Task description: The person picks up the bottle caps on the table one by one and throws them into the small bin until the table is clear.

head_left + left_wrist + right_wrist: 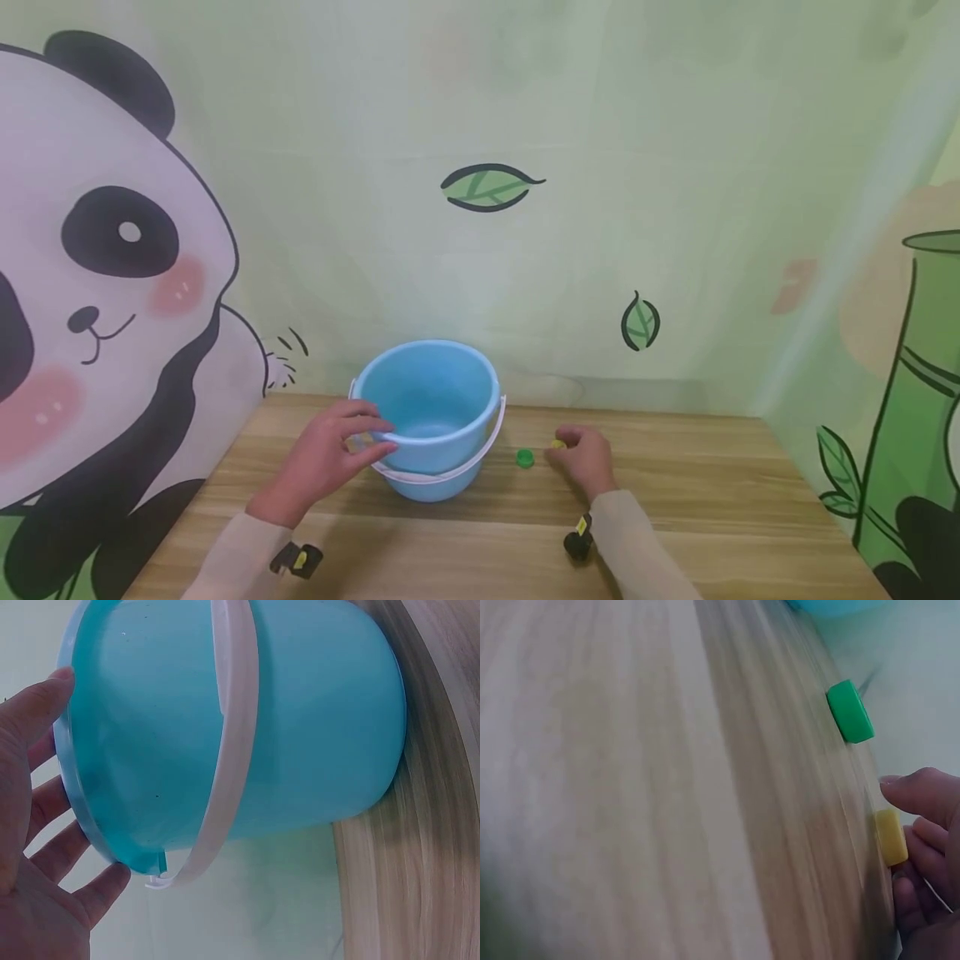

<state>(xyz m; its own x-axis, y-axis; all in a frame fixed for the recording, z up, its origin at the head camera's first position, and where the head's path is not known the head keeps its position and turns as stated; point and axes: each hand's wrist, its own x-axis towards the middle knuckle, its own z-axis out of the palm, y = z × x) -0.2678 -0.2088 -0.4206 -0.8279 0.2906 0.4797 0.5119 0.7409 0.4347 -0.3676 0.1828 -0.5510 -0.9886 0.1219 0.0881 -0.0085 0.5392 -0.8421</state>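
Observation:
A light-blue plastic bucket (427, 462) with a white handle (480, 458) stands upright on the wooden table. My left hand (333, 450) holds its near-left rim, thumb and fingers spread along the edge; the left wrist view shows the thumb (46, 701) at the rim. To the right of the bucket lies a green bottle cap (525, 458). My right hand (585, 460) is at a yellow bottle cap (891, 837), fingers loosely bent around it. The thumb (922, 791) is a little apart from that cap, which sits on the table; the hand partly covers it in the head view.
The wooden table (697, 500) ends at a fabric backdrop (570, 267) printed with a panda, leaves and bamboo. A small black wrist camera (300, 560) is strapped to the left sleeve and another camera (578, 543) to the right sleeve.

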